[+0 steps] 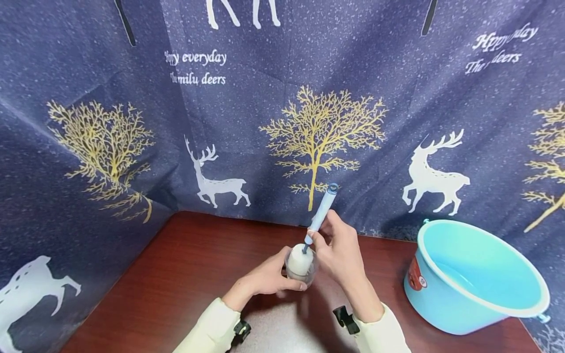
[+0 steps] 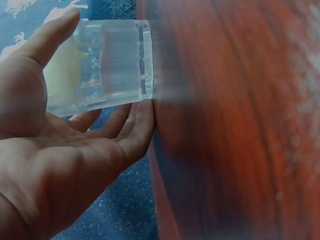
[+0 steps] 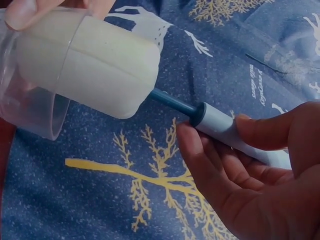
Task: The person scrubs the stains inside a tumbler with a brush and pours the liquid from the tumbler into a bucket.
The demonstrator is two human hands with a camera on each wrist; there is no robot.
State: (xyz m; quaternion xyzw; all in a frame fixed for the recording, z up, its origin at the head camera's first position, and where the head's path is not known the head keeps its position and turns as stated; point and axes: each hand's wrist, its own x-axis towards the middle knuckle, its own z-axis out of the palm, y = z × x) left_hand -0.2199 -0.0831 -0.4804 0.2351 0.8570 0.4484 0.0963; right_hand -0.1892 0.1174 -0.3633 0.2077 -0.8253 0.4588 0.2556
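Note:
In the head view my left hand (image 1: pixel 268 275) grips a clear cup (image 2: pixel 120 62) around its side, thumb on one side and fingers on the other. The cup's base is at or just above the table; the left wrist view does not settle which. My right hand (image 1: pixel 339 251) holds the light blue handle of a sponge cup brush (image 1: pixel 323 210) between thumb and fingers. The brush tilts, its handle end pointing up. Its white sponge head (image 3: pixel 110 65) sits partly inside the cup, with the upper part sticking out past the rim. A dark blue stem joins sponge and handle.
A light blue bucket (image 1: pixel 468 304) with a red label stands on the right of the reddish-brown wooden table (image 1: pixel 176 267). Behind and to the left hangs a dark blue cloth (image 1: pixel 247 117) printed with deer and yellow trees.

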